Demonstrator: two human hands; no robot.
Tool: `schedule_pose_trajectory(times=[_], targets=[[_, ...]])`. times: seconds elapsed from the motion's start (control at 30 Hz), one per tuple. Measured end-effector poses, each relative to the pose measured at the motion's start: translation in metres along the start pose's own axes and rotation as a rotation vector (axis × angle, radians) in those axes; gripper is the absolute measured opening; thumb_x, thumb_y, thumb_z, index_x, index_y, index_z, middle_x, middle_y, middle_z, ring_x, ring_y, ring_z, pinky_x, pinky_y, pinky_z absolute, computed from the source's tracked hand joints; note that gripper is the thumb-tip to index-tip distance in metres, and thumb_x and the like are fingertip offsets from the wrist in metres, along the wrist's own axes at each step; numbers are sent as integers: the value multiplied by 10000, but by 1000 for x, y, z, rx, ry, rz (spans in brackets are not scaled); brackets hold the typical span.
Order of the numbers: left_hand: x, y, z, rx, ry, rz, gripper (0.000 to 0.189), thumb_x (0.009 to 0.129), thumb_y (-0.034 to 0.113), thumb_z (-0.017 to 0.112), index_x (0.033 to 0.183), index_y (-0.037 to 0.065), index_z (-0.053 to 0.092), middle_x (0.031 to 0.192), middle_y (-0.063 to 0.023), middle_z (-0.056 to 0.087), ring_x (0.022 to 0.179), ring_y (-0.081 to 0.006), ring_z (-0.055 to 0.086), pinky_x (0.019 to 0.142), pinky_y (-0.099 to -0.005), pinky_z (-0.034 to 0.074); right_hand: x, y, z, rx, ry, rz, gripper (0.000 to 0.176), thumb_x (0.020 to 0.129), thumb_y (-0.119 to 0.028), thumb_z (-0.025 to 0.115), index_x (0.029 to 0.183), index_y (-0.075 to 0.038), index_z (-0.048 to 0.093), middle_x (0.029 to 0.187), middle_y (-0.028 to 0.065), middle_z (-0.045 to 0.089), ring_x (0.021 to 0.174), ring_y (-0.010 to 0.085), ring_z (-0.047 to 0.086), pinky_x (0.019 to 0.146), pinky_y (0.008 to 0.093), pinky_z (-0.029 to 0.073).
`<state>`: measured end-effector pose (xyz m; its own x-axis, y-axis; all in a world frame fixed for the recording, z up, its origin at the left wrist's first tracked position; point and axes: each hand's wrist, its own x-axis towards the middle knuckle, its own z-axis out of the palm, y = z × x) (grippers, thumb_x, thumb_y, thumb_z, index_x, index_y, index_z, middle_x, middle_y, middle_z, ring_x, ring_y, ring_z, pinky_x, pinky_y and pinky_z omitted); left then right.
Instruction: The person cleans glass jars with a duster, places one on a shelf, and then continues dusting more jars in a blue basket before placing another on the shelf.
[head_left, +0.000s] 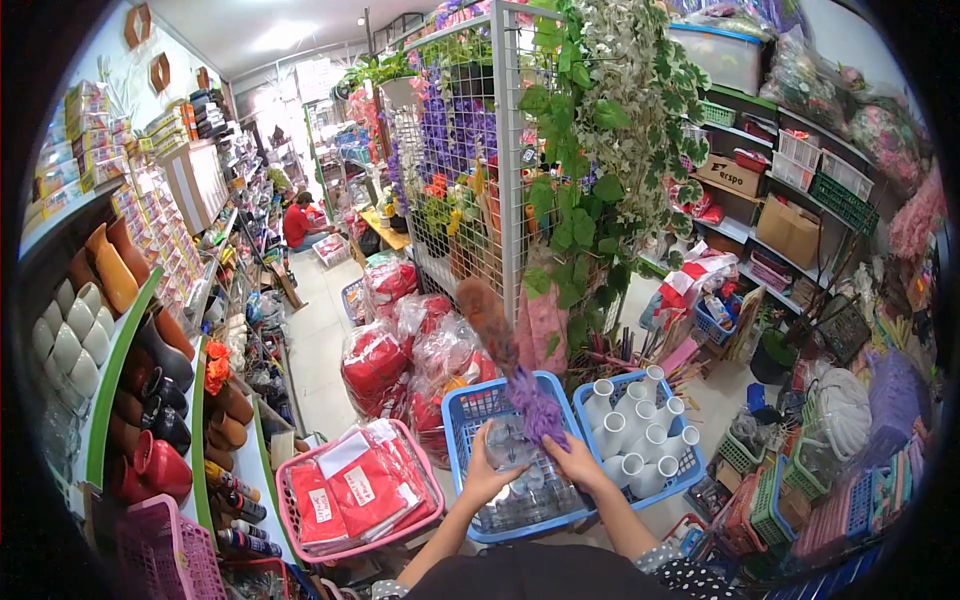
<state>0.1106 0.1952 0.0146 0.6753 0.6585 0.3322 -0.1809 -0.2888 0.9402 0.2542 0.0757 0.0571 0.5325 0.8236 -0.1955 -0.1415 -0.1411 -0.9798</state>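
Over a blue basket (463,400), my left hand (490,466) is closed around a clear glass vessel (508,442). My right hand (572,462) grips a purple feather duster (537,402) near its lower end, close beside the vessel. The duster's brown upper part is blurred and points up and away. More clear glass items (525,503) lie in the blue basket below my hands.
A pink basket (437,485) with red packets is on the left, another blue basket (690,480) with white vases (612,435) on the right. Wrapped red bundles (375,365) lie ahead near a wire rack (508,150). Shelves line both sides; a seated person (299,222) is far off.
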Motion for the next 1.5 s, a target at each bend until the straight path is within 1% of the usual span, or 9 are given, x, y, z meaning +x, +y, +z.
schedule_pose_trajectory(times=[0.03, 0.33, 0.47, 0.53, 0.67, 0.8, 1.27, 1.33, 1.5], targets=[[2, -3, -3, 16, 36, 19, 1019, 583, 77, 838, 1377, 33, 201, 1305, -141, 363, 1224, -238, 393, 1023, -355, 357, 3, 18, -10, -160, -29, -109, 427, 869, -323, 631, 1134, 7, 574, 902, 49, 643, 780, 101, 556, 730, 261, 449], [19, -3, -30, -73, 228, -87, 992, 589, 120, 836, 1345, 16, 202, 1282, -162, 423, 1205, -265, 432, 1021, -382, 358, -63, 12, -79, -490, -188, -85, 368, 794, -236, 713, 1082, -23, 627, 899, 47, 677, 808, 95, 571, 765, 276, 452], [30, -40, -43, 611, -38, 130, 968, 629, 50, 795, 1364, 57, 166, 1282, -143, 403, 1199, -261, 439, 1032, -363, 350, -71, 16, -96, -459, -368, 7, 348, 789, -210, 718, 1074, -29, 634, 897, 44, 679, 809, 92, 570, 761, 275, 455], [31, 9, -31, 57, 319, 66, 904, 650, 50, 774, 1358, 51, 212, 1299, -122, 428, 1198, -234, 448, 1038, -359, 340, -72, 13, -99, -572, -121, 66, 335, 786, -193, 718, 1069, -35, 638, 899, 48, 685, 821, 90, 574, 766, 273, 459], [39, -65, -60, 305, -104, -33, 902, 646, 83, 786, 1352, 44, 225, 1308, -128, 411, 1192, -242, 440, 1026, -369, 338, -69, 20, -103, -481, -295, 7, 334, 773, -184, 727, 1059, -33, 642, 891, 44, 684, 819, 83, 570, 760, 269, 460], [30, -22, -46, 56, 303, 77, 960, 607, 104, 818, 1343, 37, 205, 1269, -135, 448, 1181, -237, 460, 1020, -367, 346, -60, 15, -100, -565, -185, 11, 328, 765, -188, 733, 1041, -31, 651, 884, 37, 687, 783, 74, 568, 742, 261, 461], [24, -19, -57, -123, 402, 27, 998, 542, -22, 803, 1343, 97, 219, 1290, -117, 399, 1210, -239, 424, 1019, -355, 373, -57, -26, -107, -841, -108, -82, 317, 729, -176, 705, 1010, -42, 644, 798, 153, 657, 699, 195, 622, 672, 321, 461], [24, -30, -60, 5, 383, 30, 999, 547, -35, 793, 1347, 108, 212, 1294, -116, 394, 1218, -249, 417, 1011, -356, 383, -59, -25, -111, -700, -399, -62, 315, 726, -153, 702, 1015, -43, 641, 811, 153, 663, 746, 222, 640, 702, 340, 466], [23, -27, -53, -81, 422, -15, 997, 531, -15, 820, 1334, 106, 241, 1291, -83, 408, 1195, -224, 441, 1007, -349, 386, -60, -15, -115, -824, -214, -43, 302, 736, -180, 728, 994, -39, 656, 803, 97, 680, 725, 136, 608, 705, 313, 471]])
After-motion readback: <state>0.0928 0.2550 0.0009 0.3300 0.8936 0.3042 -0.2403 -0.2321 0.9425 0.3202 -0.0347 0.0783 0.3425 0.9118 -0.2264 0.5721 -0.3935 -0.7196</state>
